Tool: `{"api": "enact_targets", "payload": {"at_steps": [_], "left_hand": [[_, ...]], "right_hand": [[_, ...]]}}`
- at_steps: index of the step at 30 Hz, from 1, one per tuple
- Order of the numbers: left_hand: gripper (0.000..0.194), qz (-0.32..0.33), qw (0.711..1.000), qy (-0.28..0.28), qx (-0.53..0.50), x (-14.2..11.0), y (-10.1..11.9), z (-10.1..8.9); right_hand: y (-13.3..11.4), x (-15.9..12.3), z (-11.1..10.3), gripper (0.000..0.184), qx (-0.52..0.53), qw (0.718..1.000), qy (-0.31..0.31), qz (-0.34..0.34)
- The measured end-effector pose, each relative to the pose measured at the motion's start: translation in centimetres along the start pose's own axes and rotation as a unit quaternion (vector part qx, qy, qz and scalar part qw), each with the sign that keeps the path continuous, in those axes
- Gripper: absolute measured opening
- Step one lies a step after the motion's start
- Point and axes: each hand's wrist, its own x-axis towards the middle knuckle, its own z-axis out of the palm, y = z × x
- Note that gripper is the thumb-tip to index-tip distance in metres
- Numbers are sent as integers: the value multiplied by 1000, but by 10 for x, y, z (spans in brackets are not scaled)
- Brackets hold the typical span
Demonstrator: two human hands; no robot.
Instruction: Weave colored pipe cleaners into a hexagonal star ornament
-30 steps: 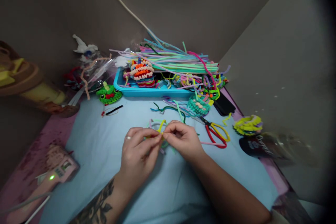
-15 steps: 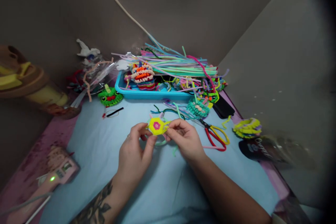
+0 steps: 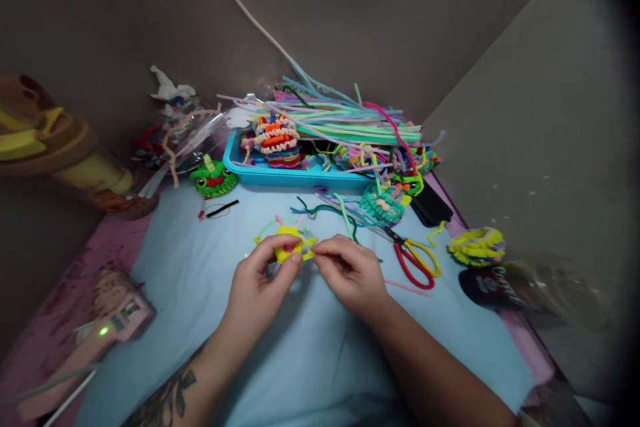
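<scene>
Over the light blue cloth (image 3: 310,360), both my hands meet on a small yellow woven pipe-cleaner piece (image 3: 290,244) with pink and green stems sticking out of it. My left hand (image 3: 260,287) pinches its left side between thumb and fingers. My right hand (image 3: 350,273) pinches a yellow stem at its right edge. The piece is tilted, and my fingers hide its lower part.
A blue tray (image 3: 280,176) at the back holds a sheaf of coloured pipe cleaners (image 3: 350,121) and woven figures. Red-and-yellow scissors (image 3: 415,259) lie to the right, a green woven figure (image 3: 214,180) to the left, a pink glue gun (image 3: 105,330) at front left, a yellow-purple coil (image 3: 477,245) far right.
The woven piece was turned face-up half a second ago, showing a pink centre, and is now tilted flatter again. Both hands stayed on it and shifted slightly.
</scene>
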Motion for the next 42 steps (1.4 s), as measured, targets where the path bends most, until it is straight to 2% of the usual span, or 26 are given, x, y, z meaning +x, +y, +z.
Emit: {"api": "enact_targets", "payload": {"at_steps": [2,5,10,16,19,24,28,30,36,42], "left_hand": [[15,-11,1000,-8,-8,1,0,-1],[16,-27,999,-21,-39,2,0,-1],[17,-58,996,-34,-66,4,3,-2],[17,-85,989,-53,-105,5,6,-3],[17,-95,986,-72,-119,5,6,-4],[15,-69,986,-119,-89,5,5,-7],[17,-50,984,-158,-65,5,5,-8],[18,-39,986,-154,-53,5,5,-8],[16,27,996,-83,4,7,2,-12],[16,64,992,-90,62,6,0,-15]], "right_hand": [[1,1,-2,14,-35,997,-6,-62],[5,1,-3,14,-66,992,-12,-109],[10,-1,-5,11,-120,982,-20,-143],[6,1,-12,13,-176,969,-43,-170],[5,1,-13,11,-188,965,-59,-173],[5,-2,-13,13,-178,966,-89,-163],[6,-3,-14,15,-167,969,-85,-161],[7,-2,-14,14,-160,971,-78,-161],[9,3,-14,11,-100,985,-61,-124],[9,2,-14,11,-99,987,-67,-103]]}}
